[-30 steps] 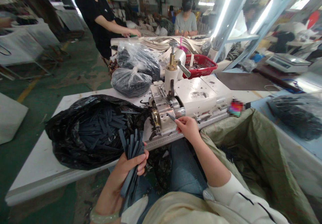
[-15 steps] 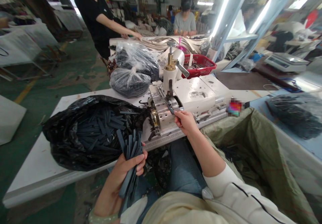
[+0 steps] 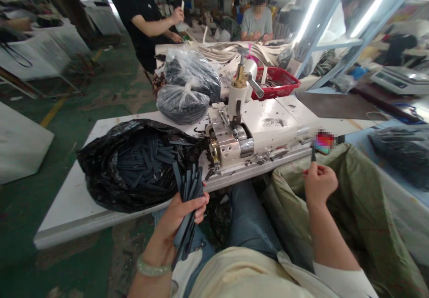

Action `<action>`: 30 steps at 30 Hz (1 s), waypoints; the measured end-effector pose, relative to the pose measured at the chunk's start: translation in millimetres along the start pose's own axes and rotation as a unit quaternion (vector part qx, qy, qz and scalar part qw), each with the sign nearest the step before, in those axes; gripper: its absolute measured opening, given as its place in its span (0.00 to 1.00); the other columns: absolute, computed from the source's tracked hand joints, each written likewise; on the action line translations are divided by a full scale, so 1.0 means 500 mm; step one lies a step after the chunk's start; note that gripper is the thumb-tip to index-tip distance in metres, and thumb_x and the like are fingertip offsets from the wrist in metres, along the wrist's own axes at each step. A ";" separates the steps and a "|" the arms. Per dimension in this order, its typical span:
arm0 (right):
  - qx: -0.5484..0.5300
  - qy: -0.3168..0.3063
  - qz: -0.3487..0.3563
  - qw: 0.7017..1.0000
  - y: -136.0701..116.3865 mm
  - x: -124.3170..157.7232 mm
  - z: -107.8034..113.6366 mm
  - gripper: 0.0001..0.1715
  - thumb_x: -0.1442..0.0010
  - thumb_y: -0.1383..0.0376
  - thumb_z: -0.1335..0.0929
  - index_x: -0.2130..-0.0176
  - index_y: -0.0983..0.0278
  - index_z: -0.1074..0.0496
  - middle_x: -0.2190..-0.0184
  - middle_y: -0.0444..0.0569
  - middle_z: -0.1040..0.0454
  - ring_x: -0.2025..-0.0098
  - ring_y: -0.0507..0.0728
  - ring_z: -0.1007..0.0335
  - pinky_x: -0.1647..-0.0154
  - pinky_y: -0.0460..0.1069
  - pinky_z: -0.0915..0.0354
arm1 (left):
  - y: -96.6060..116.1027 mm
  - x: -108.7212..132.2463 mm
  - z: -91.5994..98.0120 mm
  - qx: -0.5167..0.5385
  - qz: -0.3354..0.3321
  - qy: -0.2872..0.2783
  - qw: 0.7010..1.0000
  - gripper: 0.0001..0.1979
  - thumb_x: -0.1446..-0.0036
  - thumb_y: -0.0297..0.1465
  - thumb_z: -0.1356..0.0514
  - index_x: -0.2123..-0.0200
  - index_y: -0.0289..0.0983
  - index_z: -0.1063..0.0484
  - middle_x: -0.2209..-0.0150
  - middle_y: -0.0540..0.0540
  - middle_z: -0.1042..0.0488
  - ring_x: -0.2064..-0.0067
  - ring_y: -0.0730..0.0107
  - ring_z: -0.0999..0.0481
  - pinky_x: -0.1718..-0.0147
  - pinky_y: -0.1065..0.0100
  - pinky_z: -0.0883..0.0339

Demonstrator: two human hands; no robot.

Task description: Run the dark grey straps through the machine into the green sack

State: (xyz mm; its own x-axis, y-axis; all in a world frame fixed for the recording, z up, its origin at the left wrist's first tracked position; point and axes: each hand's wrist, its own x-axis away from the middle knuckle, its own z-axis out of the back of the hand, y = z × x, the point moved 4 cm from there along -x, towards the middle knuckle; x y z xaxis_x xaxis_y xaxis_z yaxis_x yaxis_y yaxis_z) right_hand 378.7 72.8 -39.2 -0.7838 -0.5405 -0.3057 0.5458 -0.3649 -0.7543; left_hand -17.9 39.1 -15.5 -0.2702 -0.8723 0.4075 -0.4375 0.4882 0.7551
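A bundle of dark blue-grey strips (image 3: 191,186) is gripped in my left hand (image 3: 187,208), upright in front of the table edge. My right hand (image 3: 320,184) pinches a single dark strip (image 3: 313,154) by its lower end, above the opening of a green woven sack (image 3: 362,190). Between the hands stands a cream bench machine (image 3: 268,123) with a metal roller head (image 3: 239,135) and a brass-collared post; neither hand touches it. Left of it, an open black plastic bag (image 3: 100,190) holds many more such strips (image 3: 144,159).
Tied clear bags (image 3: 182,103) of dark pieces sit behind the machine, beside a red basket (image 3: 278,81). Pale straps (image 3: 214,52) cover the table beyond, where two people work. A blurred-out screen (image 3: 324,141) is at the machine's right end. A scale (image 3: 398,81) stands far right.
My right hand has moved right, from the roller head to above the green sack, with a strip in its fingers. My left hand still grips the bundle. The view has shifted somewhat.
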 end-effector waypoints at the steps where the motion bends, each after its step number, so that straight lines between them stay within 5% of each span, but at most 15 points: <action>1: 0.083 0.009 0.033 0.996 0.032 -0.015 0.021 0.21 0.46 0.55 0.34 0.62 0.71 0.29 0.67 0.66 0.25 0.66 0.68 0.27 0.66 0.59 0.34 | -0.003 -0.002 -0.002 0.000 0.004 -0.007 1.000 0.21 0.54 0.27 0.32 0.56 0.37 0.32 0.70 0.48 0.30 0.80 0.82 0.37 0.84 0.77 0.45; 3: 0.171 0.022 0.096 0.980 0.062 -0.029 0.048 0.30 0.48 0.56 0.32 0.53 0.76 0.31 0.56 0.73 0.29 0.54 0.75 0.32 0.56 0.64 0.37 | -0.009 -0.007 -0.009 -0.003 0.012 -0.030 0.999 0.20 0.53 0.27 0.33 0.56 0.37 0.32 0.70 0.48 0.30 0.79 0.81 0.37 0.83 0.76 0.45; 5: 0.131 -0.001 0.129 0.983 0.039 -0.012 0.051 0.32 0.48 0.56 0.33 0.50 0.76 0.32 0.55 0.71 0.29 0.53 0.73 0.32 0.53 0.64 0.38 | -0.015 -0.013 -0.024 -0.006 0.021 -0.053 0.998 0.20 0.53 0.28 0.33 0.56 0.37 0.32 0.70 0.48 0.30 0.79 0.81 0.37 0.83 0.76 0.44; 7: -0.012 -0.132 0.117 0.984 -0.026 0.037 0.019 0.25 0.44 0.55 0.34 0.55 0.71 0.28 0.62 0.62 0.25 0.62 0.64 0.29 0.58 0.58 0.35 | -0.020 -0.016 -0.044 -0.008 0.024 -0.063 0.998 0.20 0.53 0.28 0.33 0.56 0.37 0.31 0.71 0.48 0.30 0.80 0.81 0.37 0.84 0.76 0.45; 8: -0.099 -0.238 0.095 0.961 -0.070 0.075 -0.009 0.23 0.43 0.53 0.35 0.58 0.69 0.27 0.67 0.56 0.25 0.68 0.60 0.29 0.64 0.54 0.34 | -0.022 -0.016 -0.054 -0.010 0.026 -0.065 0.997 0.19 0.53 0.28 0.33 0.56 0.37 0.31 0.71 0.48 0.30 0.80 0.81 0.38 0.84 0.77 0.45; 10: -0.256 -0.448 0.039 0.855 -0.167 0.167 -0.066 0.23 0.41 0.50 0.36 0.58 0.65 0.26 0.72 0.49 0.27 0.76 0.52 0.35 0.74 0.48 0.37 | -0.026 -0.014 -0.073 -0.018 0.034 -0.075 0.996 0.19 0.53 0.28 0.33 0.57 0.36 0.31 0.72 0.48 0.29 0.80 0.81 0.38 0.84 0.77 0.46; 13: -0.369 -0.617 -0.037 0.695 -0.273 0.285 -0.121 0.23 0.42 0.49 0.35 0.63 0.65 0.26 0.80 0.41 0.34 0.84 0.46 0.46 0.85 0.43 0.52 | -0.036 -0.004 -0.088 -0.039 0.061 -0.108 0.992 0.20 0.54 0.28 0.33 0.57 0.36 0.32 0.72 0.48 0.29 0.80 0.80 0.37 0.84 0.75 0.45; 16: -0.388 -0.668 -0.081 0.630 -0.308 0.344 -0.149 0.23 0.45 0.48 0.32 0.72 0.67 0.28 0.85 0.40 0.38 0.86 0.45 0.48 0.87 0.42 0.61 | -0.039 0.008 -0.077 -0.044 0.060 -0.096 0.993 0.19 0.53 0.28 0.34 0.56 0.36 0.33 0.72 0.47 0.29 0.80 0.80 0.37 0.84 0.76 0.45; 22: -0.411 -0.625 -0.123 0.652 -0.295 0.358 -0.166 0.23 0.48 0.49 0.30 0.74 0.67 0.29 0.88 0.39 0.38 0.89 0.45 0.51 0.89 0.42 0.62 | -0.034 0.016 -0.053 -0.028 0.056 -0.092 0.994 0.21 0.52 0.29 0.34 0.53 0.37 0.32 0.71 0.47 0.30 0.79 0.80 0.38 0.84 0.75 0.46; 30: -0.488 -0.487 -0.152 0.708 -0.287 0.270 -0.151 0.21 0.49 0.52 0.28 0.75 0.68 0.28 0.89 0.38 0.40 0.89 0.43 0.55 0.89 0.41 0.60 | -0.013 0.008 -0.023 -0.005 0.019 -0.069 0.997 0.20 0.52 0.28 0.34 0.54 0.37 0.31 0.71 0.49 0.31 0.79 0.82 0.38 0.84 0.77 0.46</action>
State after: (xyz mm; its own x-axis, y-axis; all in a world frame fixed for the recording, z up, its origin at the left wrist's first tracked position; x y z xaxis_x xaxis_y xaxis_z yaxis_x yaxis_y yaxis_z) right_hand 171.9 109.6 -16.1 0.0139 -0.9896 0.1435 -0.4415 -0.1348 -0.8871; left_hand -6.3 32.3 -13.0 -0.4020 -0.8411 0.3618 -0.4167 0.5199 0.7457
